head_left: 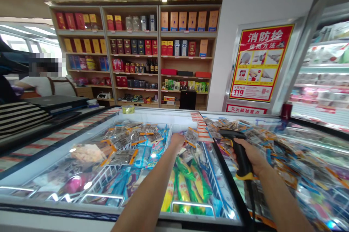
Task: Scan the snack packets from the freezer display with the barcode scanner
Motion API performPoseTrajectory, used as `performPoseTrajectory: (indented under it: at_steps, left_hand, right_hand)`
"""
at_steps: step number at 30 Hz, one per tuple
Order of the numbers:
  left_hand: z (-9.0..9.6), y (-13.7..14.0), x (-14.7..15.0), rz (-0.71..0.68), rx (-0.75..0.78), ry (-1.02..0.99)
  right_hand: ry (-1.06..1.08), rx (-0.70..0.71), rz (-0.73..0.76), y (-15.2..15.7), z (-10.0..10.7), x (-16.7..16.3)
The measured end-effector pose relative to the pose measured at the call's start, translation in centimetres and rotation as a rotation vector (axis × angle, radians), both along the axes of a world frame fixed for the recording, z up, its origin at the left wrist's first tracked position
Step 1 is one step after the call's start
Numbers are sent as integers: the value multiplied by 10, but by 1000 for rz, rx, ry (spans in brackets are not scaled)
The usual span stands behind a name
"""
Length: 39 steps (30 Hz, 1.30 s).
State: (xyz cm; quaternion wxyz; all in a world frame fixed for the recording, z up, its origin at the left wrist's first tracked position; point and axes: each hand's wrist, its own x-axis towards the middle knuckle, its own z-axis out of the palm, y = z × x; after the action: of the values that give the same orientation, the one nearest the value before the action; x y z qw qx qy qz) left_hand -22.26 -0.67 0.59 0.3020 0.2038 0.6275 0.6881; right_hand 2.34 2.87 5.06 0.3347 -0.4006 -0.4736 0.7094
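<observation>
Scanner (242,157) — gripped by right hand (253,155), handle upright, head leftward — faces packet (192,136) seemingly pinched in left hand (178,140).

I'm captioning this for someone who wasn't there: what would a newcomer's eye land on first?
Probably the red-and-yellow poster on the white wall at right. Next, lower down, the black scanner gripped in the right hand over the freezer. Left of it, the left hand holds a small packet, beyond green-and-yellow packages.

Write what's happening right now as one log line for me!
left hand: at orange-edged packet, grip unclear | right hand: holding black scanner | place: shop freezer
</observation>
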Motion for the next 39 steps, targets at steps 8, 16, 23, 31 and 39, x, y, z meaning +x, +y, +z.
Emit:
performPoseTrajectory:
  at_steps: [8,16,23,31,39]
  left_hand:
    - [4,-31,-44,133,96,-130]
    - [-5,-24,-48,159,166,-187]
    - [-1,-29,-47,181,168,-200]
    - [-1,-30,-46,181,165,-211]
    - [-2,-30,-47,168,168,-202]
  right_hand:
    - [-8,21,154,-44,9,-59]
    - [-64,34,164,-52,5,-68]
    - [-54,19,175,-55,5,-67]
    - [-80,98,144,-65,8,-73]
    - [-46,72,155,-68,10,-75]
